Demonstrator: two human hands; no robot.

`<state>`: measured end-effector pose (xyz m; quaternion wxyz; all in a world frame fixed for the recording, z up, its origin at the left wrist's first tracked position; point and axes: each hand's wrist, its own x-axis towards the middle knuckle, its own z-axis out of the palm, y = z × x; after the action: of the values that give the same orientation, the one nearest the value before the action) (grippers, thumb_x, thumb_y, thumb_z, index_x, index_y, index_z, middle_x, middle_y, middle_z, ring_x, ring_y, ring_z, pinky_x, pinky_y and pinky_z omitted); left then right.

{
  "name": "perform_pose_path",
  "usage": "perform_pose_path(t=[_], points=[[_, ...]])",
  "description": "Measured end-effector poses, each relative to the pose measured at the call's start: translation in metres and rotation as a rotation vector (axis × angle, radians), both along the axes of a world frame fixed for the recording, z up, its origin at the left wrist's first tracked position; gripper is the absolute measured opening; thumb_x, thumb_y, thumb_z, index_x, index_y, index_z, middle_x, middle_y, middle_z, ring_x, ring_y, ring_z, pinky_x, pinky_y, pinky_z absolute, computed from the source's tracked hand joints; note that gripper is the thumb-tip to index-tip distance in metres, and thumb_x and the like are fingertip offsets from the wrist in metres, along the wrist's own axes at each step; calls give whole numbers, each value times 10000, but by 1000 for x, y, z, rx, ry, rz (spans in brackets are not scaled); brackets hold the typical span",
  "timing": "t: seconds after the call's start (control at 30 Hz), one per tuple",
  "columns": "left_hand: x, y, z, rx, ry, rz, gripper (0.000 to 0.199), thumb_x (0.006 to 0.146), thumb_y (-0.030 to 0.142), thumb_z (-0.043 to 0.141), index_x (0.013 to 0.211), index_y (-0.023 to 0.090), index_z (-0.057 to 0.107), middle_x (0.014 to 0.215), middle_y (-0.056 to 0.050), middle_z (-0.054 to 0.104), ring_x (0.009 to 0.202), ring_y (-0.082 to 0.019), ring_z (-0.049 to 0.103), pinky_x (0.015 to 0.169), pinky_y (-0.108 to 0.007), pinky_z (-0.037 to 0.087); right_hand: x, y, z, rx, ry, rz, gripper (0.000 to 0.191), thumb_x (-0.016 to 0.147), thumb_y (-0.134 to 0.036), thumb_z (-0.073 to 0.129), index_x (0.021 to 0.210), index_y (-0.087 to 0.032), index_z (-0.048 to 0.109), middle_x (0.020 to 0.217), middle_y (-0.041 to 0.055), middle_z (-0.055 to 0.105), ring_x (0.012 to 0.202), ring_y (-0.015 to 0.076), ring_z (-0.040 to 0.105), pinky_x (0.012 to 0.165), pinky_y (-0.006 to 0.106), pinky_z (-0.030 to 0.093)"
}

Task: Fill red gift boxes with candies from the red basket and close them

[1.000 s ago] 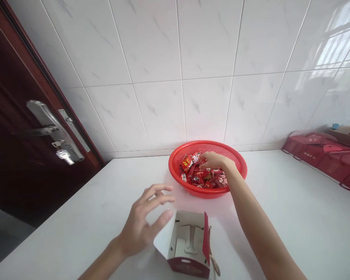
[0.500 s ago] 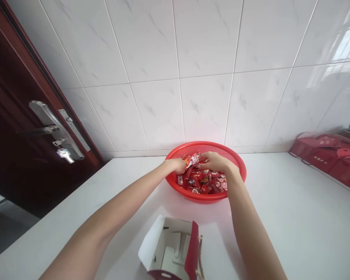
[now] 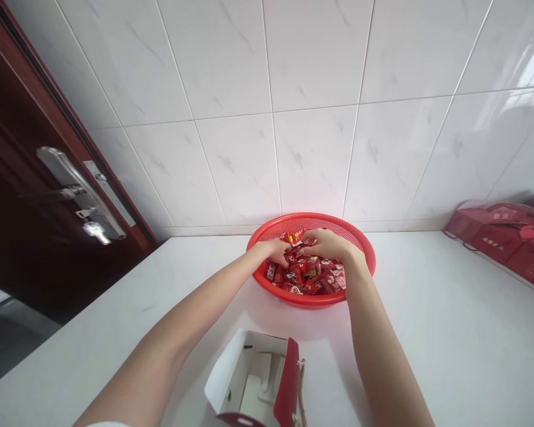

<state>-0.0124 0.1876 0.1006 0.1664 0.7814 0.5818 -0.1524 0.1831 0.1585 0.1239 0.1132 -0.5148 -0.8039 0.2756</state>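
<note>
Left grip (image 3: 277, 251), right grip (image 3: 324, 243) half-curled over wrapped sweets (image 3: 310, 274) in red basket (image 3: 312, 300); hold unclear.

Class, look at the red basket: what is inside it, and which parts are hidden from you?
Inside the red basket are small, mostly red wrapped packets, with the left hand and right hand among them. Whatever lies beneath the hands and the top packets is covered.

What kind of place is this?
Probably a room in a home, perhaps a kitchen or workroom; its exact use isn't clear. Signs: the marbled tile wall, the dark wooden door with keys at its lock, and the white countertop.
</note>
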Motion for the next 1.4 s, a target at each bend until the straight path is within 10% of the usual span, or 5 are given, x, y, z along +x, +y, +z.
perform_pose_path(t=[0.3, 0.8, 1.03, 1.4], points=[[-7, 4, -11, -93, -207, 101, 227, 976, 343, 677, 1092, 148, 684, 1117, -74, 702, 974, -209, 687, 869, -411, 594, 0, -1, 0, -14, -10, 24, 307, 865, -334, 694, 1158, -244, 718, 1269, 72, 700, 1088, 279, 676, 810, 321, 542], [-14, -20, -1, 71, -1443, 348, 376, 894, 146, 676, 1260, 150, 592, 994, -48, 693, 811, -136, 696, 783, -274, 576, -9, -23, 19, -116, 286, 55, 343, 971, -405, 655, 1251, -212, 618, 1030, 67, 772, 948, 213, 727, 789, 308, 573], [1, -28, -4, 11, -1660, 415, 212, 853, 184, 717, 1063, 186, 691, 969, -47, 736, 849, -199, 722, 749, -318, 583, -7, -14, 10, -75, 450, -11, 415, 866, -134, 717, 1261, -186, 600, 848, 33, 734, 754, 182, 710, 669, 287, 556], [-12, -31, -12, 80, -1784, 456, 266, 659, 332, 915, 796, 143, 786, 850, -75, 788, 734, -169, 682, 699, -281, 528, -4, -7, 7, 18, 565, -34, 126, 706, -62, 696, 780, -164, 695, 662, -4, 645, 635, 144, 593, 572, 266, 454]])
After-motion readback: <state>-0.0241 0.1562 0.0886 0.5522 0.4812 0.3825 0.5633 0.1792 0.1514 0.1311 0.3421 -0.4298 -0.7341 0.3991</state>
